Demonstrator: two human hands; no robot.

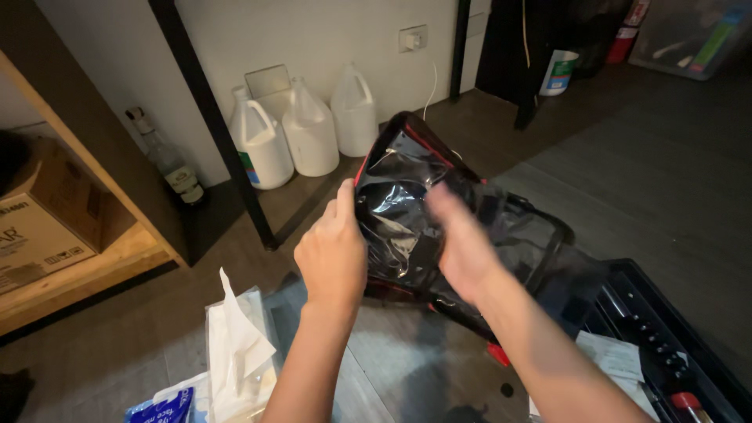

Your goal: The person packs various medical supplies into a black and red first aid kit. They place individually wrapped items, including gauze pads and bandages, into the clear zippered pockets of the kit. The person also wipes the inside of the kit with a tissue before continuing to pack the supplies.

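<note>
Nearest the lens, both forearms rise toward a clear plastic pouch with red trim [415, 211], held in the air above the floor. My left hand [333, 254] is clamped on the pouch's left edge, thumb in front. My right hand [462, 243] lies against the pouch's front face; it is blurred, so I cannot tell whether its fingers are closed or spread. Judged from this: keep the left grip firm near the rim and press the film flat with an even palm, avoiding creases. Left of the pouch stand three white jugs [309, 129] by the wall; below-left of it sits a tissue pack [235, 352]; right of it, a black case [666, 345].
</note>
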